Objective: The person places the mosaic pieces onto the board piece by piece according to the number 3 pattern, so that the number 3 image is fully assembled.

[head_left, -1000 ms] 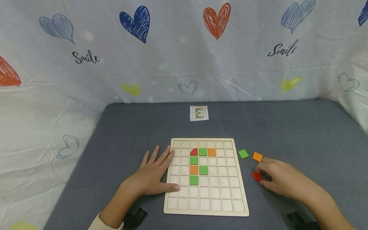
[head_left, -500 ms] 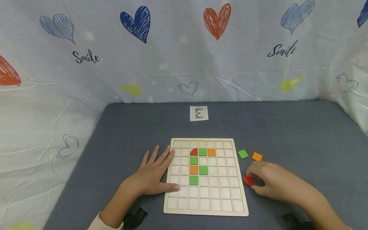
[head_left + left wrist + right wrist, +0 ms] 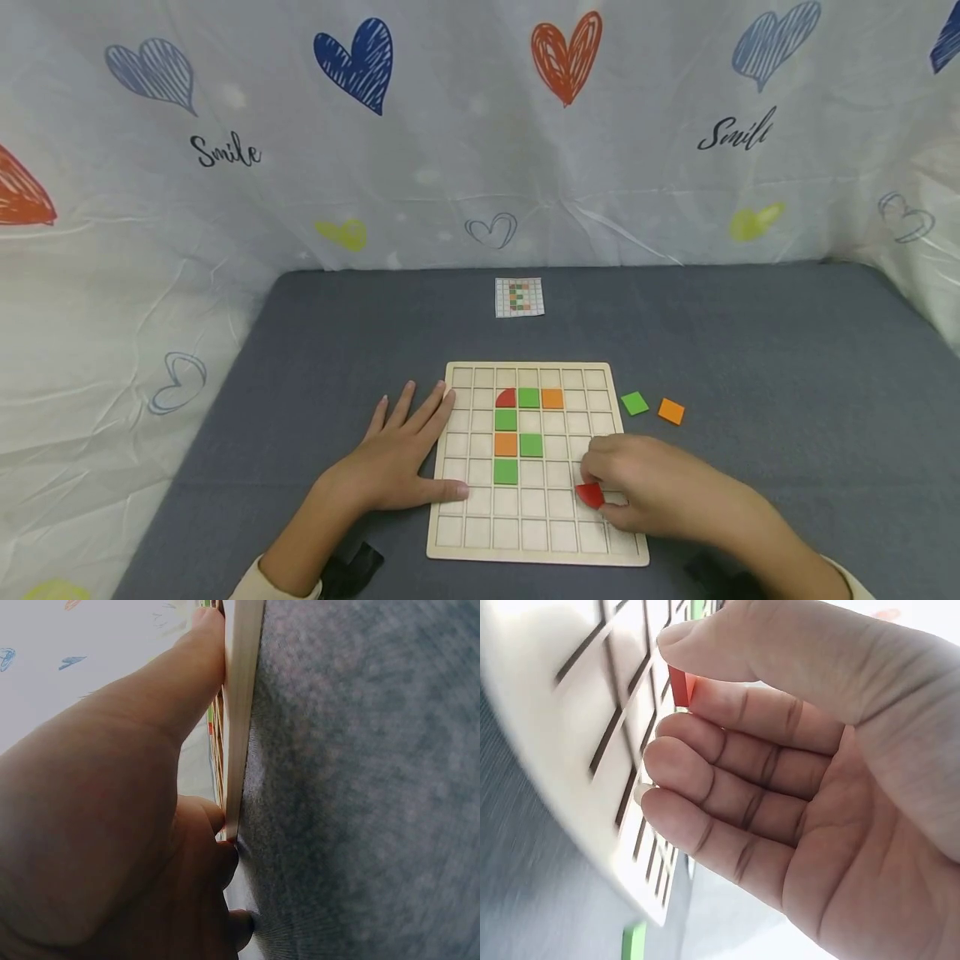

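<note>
Two hands are at work over a wooden grid board [image 3: 537,462] lying flat on a grey table [image 3: 750,350]. The left hand [image 3: 397,454] lies palm down at the board's left edge, fingers straight and spread, fingertips and thumb overlapping the outer column of cells; the left wrist view shows the thumb [image 3: 184,671] pressed along the board's side, a placement judged to keep the board from sliding. The right hand [image 3: 652,487] reaches in from the right over the board's lower right cells, wrist low and knuckles up. Its thumb and forefinger are clamped on a red piece [image 3: 590,495], and the right wrist view confirms the red piece [image 3: 679,687] pinched at the fingertips, just above the cells, with the remaining fingers curled beneath. The piece is held clear of the board rather than seated in a cell.

Seven pieces sit in the grid: a red quarter-round [image 3: 506,397], green squares and orange squares forming a column with side branches. One loose green square [image 3: 634,403] and one loose orange square [image 3: 671,411] lie on the table just right of the board. A small pattern card [image 3: 519,297] lies beyond the board, probably serving as the layout reference.
</note>
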Available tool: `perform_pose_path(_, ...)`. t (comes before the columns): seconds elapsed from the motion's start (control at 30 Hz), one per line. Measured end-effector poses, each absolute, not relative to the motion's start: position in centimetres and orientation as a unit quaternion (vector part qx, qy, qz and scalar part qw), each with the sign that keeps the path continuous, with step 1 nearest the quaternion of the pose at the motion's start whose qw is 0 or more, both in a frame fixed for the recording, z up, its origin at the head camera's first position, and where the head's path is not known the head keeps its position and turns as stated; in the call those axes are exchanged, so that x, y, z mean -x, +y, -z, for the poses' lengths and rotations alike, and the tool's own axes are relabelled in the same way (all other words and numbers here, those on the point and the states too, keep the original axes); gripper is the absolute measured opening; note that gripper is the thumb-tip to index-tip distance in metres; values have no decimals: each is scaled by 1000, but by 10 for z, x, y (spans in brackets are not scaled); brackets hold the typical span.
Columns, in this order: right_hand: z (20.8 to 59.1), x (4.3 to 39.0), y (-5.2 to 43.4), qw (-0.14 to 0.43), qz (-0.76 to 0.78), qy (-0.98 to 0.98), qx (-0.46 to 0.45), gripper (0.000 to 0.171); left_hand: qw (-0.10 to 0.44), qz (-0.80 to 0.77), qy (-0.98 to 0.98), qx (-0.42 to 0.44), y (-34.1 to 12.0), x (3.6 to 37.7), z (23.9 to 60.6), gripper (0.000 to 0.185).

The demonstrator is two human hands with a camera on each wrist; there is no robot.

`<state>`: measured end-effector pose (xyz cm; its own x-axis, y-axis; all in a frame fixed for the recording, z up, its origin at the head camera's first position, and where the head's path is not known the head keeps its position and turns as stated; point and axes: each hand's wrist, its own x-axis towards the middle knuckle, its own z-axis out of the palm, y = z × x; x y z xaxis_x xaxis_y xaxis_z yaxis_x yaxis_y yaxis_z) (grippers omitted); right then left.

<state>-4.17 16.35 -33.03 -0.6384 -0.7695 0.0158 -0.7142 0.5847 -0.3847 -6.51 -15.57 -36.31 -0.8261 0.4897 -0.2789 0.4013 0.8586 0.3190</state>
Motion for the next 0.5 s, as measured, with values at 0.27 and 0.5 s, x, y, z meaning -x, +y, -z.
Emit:
perform_pose_path(0.27, 326, 45, 129, 98, 158, 875, 446, 22, 175, -123, 949, -231, -156, 66, 365, 104)
perform_pose_path(0.5, 330, 49, 106, 120, 135, 869, 462, 22, 172, -121, 949, -234, -156, 66, 365, 104)
